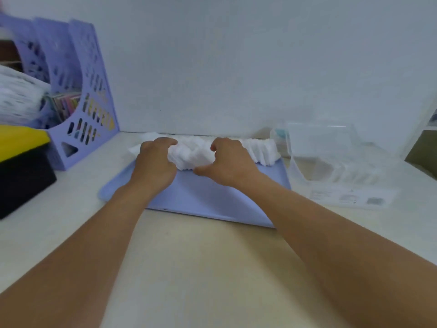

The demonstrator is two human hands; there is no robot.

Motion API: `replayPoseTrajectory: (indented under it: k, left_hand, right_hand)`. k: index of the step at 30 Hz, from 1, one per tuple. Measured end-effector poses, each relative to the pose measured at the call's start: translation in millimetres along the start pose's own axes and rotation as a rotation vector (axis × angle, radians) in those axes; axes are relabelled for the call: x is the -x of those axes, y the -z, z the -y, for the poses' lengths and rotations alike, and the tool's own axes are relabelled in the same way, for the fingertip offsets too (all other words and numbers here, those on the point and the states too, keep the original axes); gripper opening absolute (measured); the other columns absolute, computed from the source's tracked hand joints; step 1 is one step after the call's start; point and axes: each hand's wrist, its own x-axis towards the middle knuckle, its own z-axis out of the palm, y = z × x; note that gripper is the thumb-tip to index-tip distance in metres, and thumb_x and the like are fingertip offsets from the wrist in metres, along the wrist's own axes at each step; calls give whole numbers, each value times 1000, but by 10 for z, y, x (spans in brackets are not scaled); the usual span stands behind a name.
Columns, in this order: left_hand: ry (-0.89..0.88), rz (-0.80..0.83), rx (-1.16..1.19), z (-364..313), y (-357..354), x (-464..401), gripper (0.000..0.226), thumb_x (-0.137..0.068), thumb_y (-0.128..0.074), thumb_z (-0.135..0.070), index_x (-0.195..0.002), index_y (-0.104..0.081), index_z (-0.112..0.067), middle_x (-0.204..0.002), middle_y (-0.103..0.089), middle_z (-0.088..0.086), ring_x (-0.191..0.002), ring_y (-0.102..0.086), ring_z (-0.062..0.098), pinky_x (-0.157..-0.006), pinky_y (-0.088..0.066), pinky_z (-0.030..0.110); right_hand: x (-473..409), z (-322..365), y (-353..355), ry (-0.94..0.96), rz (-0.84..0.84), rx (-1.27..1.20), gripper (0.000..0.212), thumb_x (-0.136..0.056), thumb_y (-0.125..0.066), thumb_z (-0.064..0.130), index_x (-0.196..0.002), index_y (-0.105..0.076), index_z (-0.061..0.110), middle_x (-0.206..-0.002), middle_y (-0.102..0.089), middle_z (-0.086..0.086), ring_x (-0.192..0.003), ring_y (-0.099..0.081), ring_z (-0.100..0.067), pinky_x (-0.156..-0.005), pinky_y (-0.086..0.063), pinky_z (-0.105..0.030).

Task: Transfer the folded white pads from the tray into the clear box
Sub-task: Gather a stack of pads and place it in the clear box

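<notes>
A row of folded white pads (261, 152) stands on edge along the far side of a flat lilac tray (208, 200). My left hand (155, 162) and my right hand (229, 162) press from both sides on a bunch of these pads (191, 156) at the middle of the row, fingers curled over its top. A clear box (331, 159) stands to the right of the tray, with some white pads inside it at the bottom. One loose white pad (136, 149) lies past my left hand at the tray's far left corner.
A lilac magazine rack (87, 95) with papers stands at the back left, next to a yellow and black box (21, 166). A white wall runs right behind the tray. A printed label (350, 198) lies in front of the clear box. Bare beige desk spreads toward me.
</notes>
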Motion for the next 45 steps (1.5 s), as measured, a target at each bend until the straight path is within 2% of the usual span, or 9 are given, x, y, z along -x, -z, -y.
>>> replayPoseTrajectory:
  k: [4, 14, 22, 26, 28, 31, 33, 39, 45]
  left_hand:
    - [20, 66, -89, 76, 7, -9, 56, -80, -59, 0, -135, -58, -10, -140, -57, 14, -136, -42, 34, -109, -38, 42]
    - [28, 208, 11, 50, -18, 37, 65, -90, -52, -9, -153, -37, -19, -146, -52, 11, -135, -46, 34, -108, -41, 47]
    - [56, 221, -38, 34, -1, 48, 63, -92, -52, -11, -151, -32, -11, -143, -52, 15, -129, -48, 35, -102, -44, 47]
    - [-18, 104, -57, -40, -6, 29, 62, -95, -54, -15, -153, -32, -9, -156, -38, 13, -145, -31, 29, -115, -27, 36]
    - [-22, -2, 239, -250, -5, 30, 54, -96, -57, -25, -147, -43, -14, -153, -44, 5, -142, -36, 22, -113, -27, 29]
    - [233, 298, 1076, -730, -11, 175, 56, -86, -65, -57, -130, -60, -22, -131, -64, -2, -123, -59, 20, -103, -48, 37]
    - [280, 467, 1272, -942, -115, 305, 56, -88, -64, -51, -128, -64, -12, -121, -71, 8, -110, -69, 25, -93, -57, 42]
    - [417, 376, 1487, -1028, -292, 371, 34, -99, -60, -22, -129, -62, -7, -116, -73, 15, -98, -72, 29, -83, -61, 47]
    - [313, 356, 1181, -1001, -346, 371, 22, -100, -59, -21, -120, -66, -14, -113, -74, 12, -99, -72, 29, -83, -61, 51]
  right_hand:
    - [-237, 194, -288, -64, 34, 141, 49, -71, -80, 58, -84, -53, 19, -74, -51, 7, -82, -64, -22, -64, -43, -30]
    - [-458, 131, -431, 84, -31, 520, 24, -91, -63, 31, -86, -46, 14, -95, -60, -9, -84, -61, -30, -66, -35, -33]
    - [-386, -112, -131, 4, -226, -72, 43, -85, -67, 25, -59, -35, 12, -57, -38, -2, -54, -35, -18, -50, -23, -32]
    - [-173, -150, 278, -75, -163, -438, 23, -85, -69, 18, -70, -58, 4, -57, -50, 1, -51, -44, -13, -49, -37, -23]
    - [-40, -209, 383, -116, -39, -657, 15, -88, -68, 10, -79, -64, -1, -63, -61, -6, -55, -58, -14, -53, -54, -26]
    - [166, -353, 454, -145, 189, -926, 21, -93, -64, 6, -111, -70, -4, -103, -73, -24, -88, -71, -30, -84, -62, -43]
    - [261, -444, 468, -138, 268, -984, 23, -95, -63, 9, -116, -71, 2, -106, -74, -17, -92, -70, -30, -85, -60, -40]
    - [317, -487, 445, -160, 313, -1026, 33, -98, -60, 11, -130, -64, 21, -115, -74, -10, -94, -73, -25, -79, -62, -38]
    - [313, -483, 445, -257, 223, -853, 26, -90, -67, 48, -106, -72, 27, -102, -74, 1, -90, -70, -16, -86, -58, -36]
